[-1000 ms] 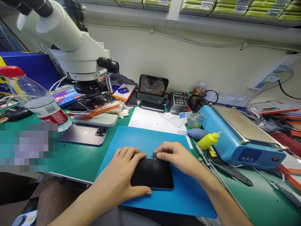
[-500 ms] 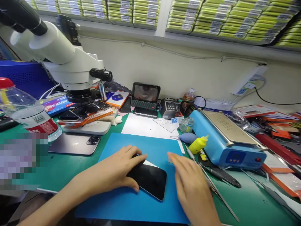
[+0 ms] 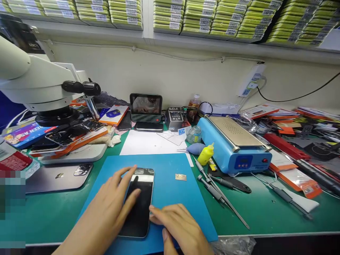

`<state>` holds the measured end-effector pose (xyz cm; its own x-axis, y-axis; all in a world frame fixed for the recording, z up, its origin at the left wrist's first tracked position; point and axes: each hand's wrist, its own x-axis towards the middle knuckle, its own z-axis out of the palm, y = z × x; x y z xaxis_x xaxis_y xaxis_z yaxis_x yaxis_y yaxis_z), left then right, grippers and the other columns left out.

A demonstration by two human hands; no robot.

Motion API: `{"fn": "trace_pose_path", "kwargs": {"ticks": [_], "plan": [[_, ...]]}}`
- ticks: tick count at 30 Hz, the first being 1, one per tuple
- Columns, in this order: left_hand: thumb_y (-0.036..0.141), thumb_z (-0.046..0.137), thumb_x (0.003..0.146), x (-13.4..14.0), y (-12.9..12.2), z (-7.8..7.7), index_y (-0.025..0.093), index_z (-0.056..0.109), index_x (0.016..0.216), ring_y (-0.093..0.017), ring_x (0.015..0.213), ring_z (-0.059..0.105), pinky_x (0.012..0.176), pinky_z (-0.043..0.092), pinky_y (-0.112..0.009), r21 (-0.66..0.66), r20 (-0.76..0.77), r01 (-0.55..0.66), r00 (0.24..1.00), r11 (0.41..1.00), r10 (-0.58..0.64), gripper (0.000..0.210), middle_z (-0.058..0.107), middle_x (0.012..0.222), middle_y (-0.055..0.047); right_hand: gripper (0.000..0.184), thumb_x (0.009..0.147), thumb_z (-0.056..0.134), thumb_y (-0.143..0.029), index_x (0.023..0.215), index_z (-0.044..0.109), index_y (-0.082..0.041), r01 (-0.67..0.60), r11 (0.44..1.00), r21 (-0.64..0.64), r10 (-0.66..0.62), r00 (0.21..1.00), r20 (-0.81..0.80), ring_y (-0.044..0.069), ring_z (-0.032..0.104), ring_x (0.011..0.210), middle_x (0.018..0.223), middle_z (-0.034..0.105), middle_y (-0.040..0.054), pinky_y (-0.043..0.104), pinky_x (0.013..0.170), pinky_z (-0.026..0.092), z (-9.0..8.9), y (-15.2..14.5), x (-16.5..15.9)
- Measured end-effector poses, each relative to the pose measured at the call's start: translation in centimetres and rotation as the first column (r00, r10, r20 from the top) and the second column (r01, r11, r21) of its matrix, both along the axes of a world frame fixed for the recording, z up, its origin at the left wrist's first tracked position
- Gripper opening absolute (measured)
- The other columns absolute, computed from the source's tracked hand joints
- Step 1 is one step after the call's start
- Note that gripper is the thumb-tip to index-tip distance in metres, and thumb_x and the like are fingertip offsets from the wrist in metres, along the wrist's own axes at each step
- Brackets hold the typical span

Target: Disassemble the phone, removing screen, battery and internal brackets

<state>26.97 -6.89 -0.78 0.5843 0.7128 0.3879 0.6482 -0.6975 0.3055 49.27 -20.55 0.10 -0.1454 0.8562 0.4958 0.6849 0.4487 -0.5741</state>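
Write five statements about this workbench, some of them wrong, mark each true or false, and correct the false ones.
1. The black-screened smartphone lies on the blue mat. True.
2. The left hand reaches over the black-screened smartphone. True.
3. The yellow squeeze bottle is in the right hand. False: the yellow squeeze bottle is beside the blue screen-separator machine.
4. The grey smartphone lies screen up. False: its camera side faces up.
5. The microscope is on the left of the view. True.
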Motion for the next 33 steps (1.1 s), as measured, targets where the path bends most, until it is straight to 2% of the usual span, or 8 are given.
{"fn": "trace_pose_path", "kwargs": {"ticks": [3,6,11,15,22,25,30,33], "plan": [[0.055,0.062,0.110,1.9,-1.6,-0.6,0.035,0.025,0.178,-0.044,0.133,0.070,0.097,0.064,-0.056,0.053,-0.059,-0.019,0.998,0.998,0.022,0.080,0.059,0.165,-0.017,0.057,0.105,0.048,-0.005,0.153,0.063,-0.033,-0.036,0.996,-0.079,0.029,0.997,-0.077,0.020,0.082,0.102,0.114,0.087,0.0031,0.033,0.095,0.066,0.5,-0.4,1.4],[0.049,0.072,0.103,3.1,-2.7,-1.3,0.034,0.021,0.181,-0.051,0.133,0.068,0.093,0.065,-0.063,0.097,-0.135,0.006,0.991,0.995,0.007,0.095,0.050,0.176,-0.020,0.040,0.113,0.049,-0.014,0.143,0.067,-0.033,0.241,0.969,-0.058,-0.240,0.971,0.018,0.020,0.080,0.104,0.114,0.083,0.0038,0.030,0.092,0.065,0.3,-1.0,2.9],[0.011,0.057,0.100,2.7,-2.1,0.4,0.042,0.018,0.182,-0.040,0.158,0.054,0.119,0.059,-0.058,-0.081,-0.089,0.215,0.971,0.973,-0.222,0.097,0.041,0.184,-0.007,0.028,0.112,0.051,-0.014,0.133,0.066,-0.027,0.386,0.920,0.072,-0.390,0.881,0.268,0.024,0.076,0.100,0.114,0.077,0.0075,0.036,0.087,0.063,-0.7,-0.8,3.5],[0.015,0.061,0.101,0.8,-0.1,2.6,0.049,0.018,0.181,-0.032,0.155,0.060,0.116,0.063,-0.046,-0.271,-0.062,0.380,0.910,0.885,-0.409,0.097,0.037,0.186,-0.001,0.025,0.109,0.049,-0.008,0.118,0.067,-0.023,0.412,0.906,0.102,-0.420,0.837,0.351,0.025,0.071,0.090,0.103,0.072,0.0076,0.038,0.076,0.059,-0.5,0.6,3.1],[0.050,0.076,0.100,-1.5,1.6,0.8,0.039,0.069,0.152,-0.038,0.117,0.078,0.095,0.069,-0.052,-0.119,-0.085,0.111,0.989,0.987,-0.121,0.053,0.076,0.139,-0.009,0.026,0.108,0.048,-0.006,0.106,0.067,-0.023,0.460,0.884,0.083,-0.456,0.809,0.370,0.024,0.068,0.091,0.102,0.072,0.0068,0.039,0.081,0.060,0.2,2.4,3.6],[0.048,0.074,0.103,-1.5,1.1,-0.2,0.041,0.068,0.151,-0.035,0.119,0.075,0.096,0.068,-0.047,-0.104,-0.047,0.147,0.987,0.984,-0.153,0.049,0.073,0.142,-0.007,0.024,0.110,0.050,-0.008,0.114,0.069,-0.024,0.452,0.888,0.085,-0.449,0.811,0.375,0.024,0.071,0.095,0.108,0.074,0.0076,0.037,0.081,0.062,0.2,1.8,3.8],[0.039,0.062,0.111,-1.3,-0.1,-1.9,0.042,0.051,0.165,-0.040,0.151,0.057,0.126,0.050,-0.067,-0.040,-0.015,0.112,0.994,0.993,-0.113,0.055,0.062,0.159,-0.006,0.030,0.113,0.050,-0.015,0.133,0.070,-0.023,0.402,0.907,0.125,-0.417,0.820,0.392,0.026,0.075,0.097,0.115,0.079,0.0090,0.039,0.080,0.063,0.0,-0.3,3.8],[0.035,0.062,0.112,-1.0,-0.1,-1.6,0.041,0.044,0.170,-0.040,0.161,0.049,0.134,0.039,-0.070,-0.054,-0.049,0.164,0.985,0.985,-0.167,0.061,0.058,0.165,-0.007,0.033,0.115,0.053,-0.023,0.144,0.066,-0.021,0.378,0.902,0.208,-0.431,0.804,0.410,0.027,0.077,0.102,0.118,0.081,0.0104,0.041,0.082,0.063,-0.4,-1.8,3.7]]}}
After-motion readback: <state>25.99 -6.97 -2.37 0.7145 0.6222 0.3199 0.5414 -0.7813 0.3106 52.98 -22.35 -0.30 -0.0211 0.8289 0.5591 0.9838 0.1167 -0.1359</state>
